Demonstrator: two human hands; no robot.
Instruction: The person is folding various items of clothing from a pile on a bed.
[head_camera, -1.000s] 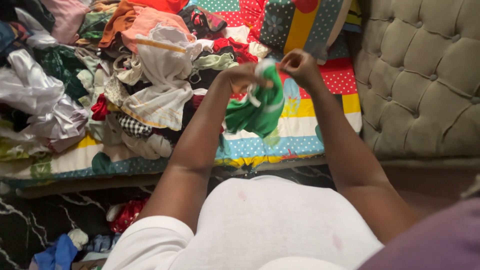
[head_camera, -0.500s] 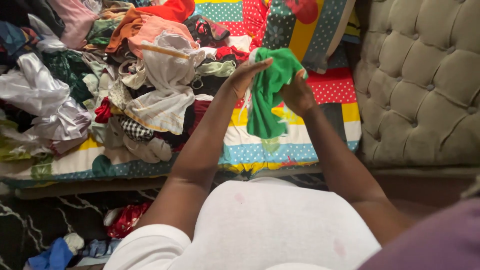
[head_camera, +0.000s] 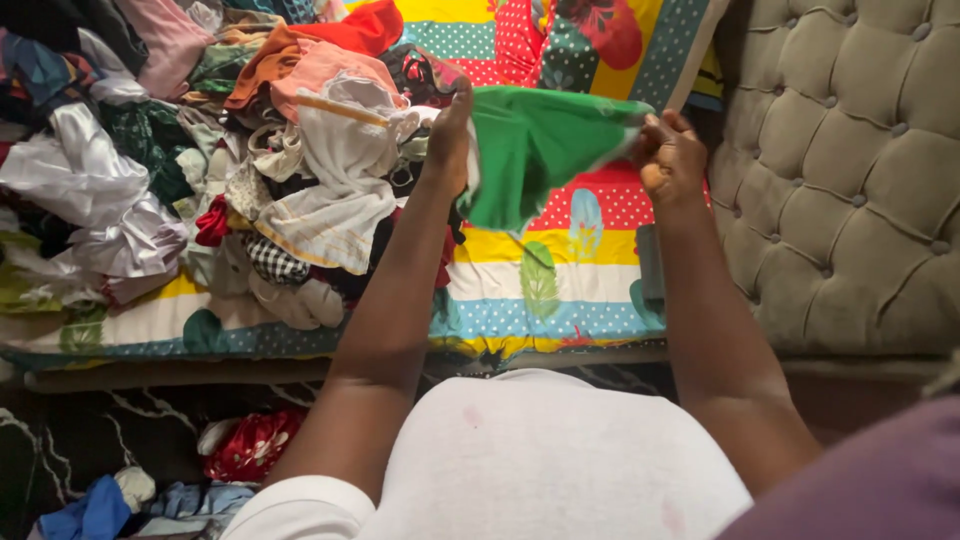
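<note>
A small green garment is stretched flat between my two hands above the colourful patchwork bedsheet. My left hand grips its left edge, right beside the heap of mixed clothes. At the garment's right corner, my right hand pinches the cloth, close to the tufted grey headboard. The garment hangs clear of the bed.
The heap of clothes covers the left half of the bed, with white satin cloth at its left edge. More clothes, red and blue, lie on the dark patterned floor at lower left.
My hands have moved apart and upward, spreading the green garment from a hanging bunch into a flat stretched shape. The right hand went to the right, toward the headboard.
</note>
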